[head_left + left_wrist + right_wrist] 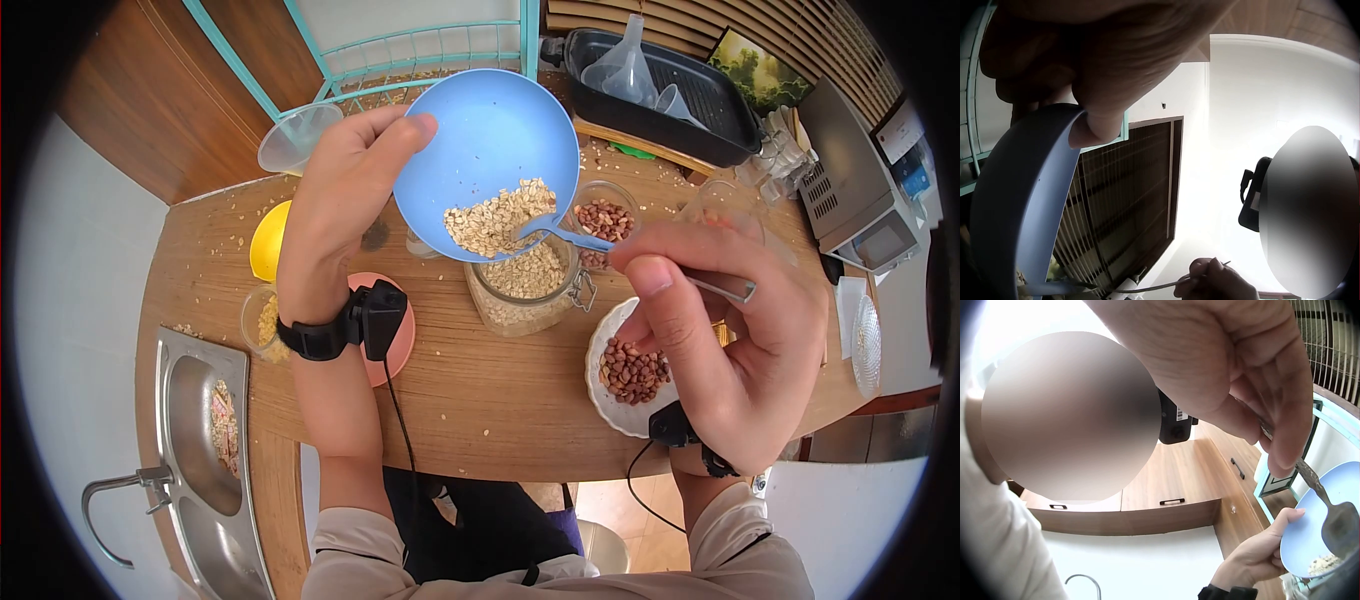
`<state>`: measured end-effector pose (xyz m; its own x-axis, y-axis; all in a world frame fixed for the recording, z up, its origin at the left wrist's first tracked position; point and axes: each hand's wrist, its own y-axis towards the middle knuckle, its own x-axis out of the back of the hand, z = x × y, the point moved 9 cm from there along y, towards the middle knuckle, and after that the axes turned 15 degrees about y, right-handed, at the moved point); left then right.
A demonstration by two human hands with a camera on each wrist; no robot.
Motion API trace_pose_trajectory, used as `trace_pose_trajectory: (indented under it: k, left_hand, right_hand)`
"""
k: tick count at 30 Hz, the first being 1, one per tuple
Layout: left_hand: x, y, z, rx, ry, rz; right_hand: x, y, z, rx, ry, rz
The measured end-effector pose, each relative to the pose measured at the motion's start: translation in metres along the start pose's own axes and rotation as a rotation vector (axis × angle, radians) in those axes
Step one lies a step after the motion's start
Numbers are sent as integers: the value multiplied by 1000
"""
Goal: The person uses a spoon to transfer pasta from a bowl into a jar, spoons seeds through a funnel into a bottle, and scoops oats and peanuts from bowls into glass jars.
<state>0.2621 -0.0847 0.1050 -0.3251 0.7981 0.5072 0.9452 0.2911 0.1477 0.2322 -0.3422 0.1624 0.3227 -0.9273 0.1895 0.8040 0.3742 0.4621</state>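
The left hand point(350, 180) grips the rim of a blue plate point(490, 120), thumb on top, and holds it tilted over an open glass jar point(520, 310) of oats. Oat flakes point(500, 218) lie on the plate's lower part. Pinched in the right hand point(740, 330) is a metal spoon point(590, 241), its bowl at the oats on the plate. In the right wrist view the spoon point(1340, 528) hangs over the plate point(1310, 531). The left wrist view shows the plate point(1035, 187) edge-on under the left thumb.
A white bowl point(610, 400) of reddish nuts stands below the right hand, and a glass point(606, 192) of nuts behind the jar. Left are a pink plate point(400, 345), a yellow bowl point(266, 245) and a sink point(200, 440). A black pan point(735, 120) and a microwave point(850, 180) stand at the back right.
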Motion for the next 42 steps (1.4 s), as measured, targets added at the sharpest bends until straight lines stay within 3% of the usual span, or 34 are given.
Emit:
trace_pose_trajectory:
  k: [22,34,42]
  left_hand:
    - [2,-2,-4,13,28,-28]
    - [2,-3,-4,14,14,-19]
    - [3,-1,-3,-20,24,-56]
  right_hand:
    - [5,1,6,60,-2,-42]
    - [3,0,2,4,-4,-67]
    - [4,-1,9,85,-56,-38]
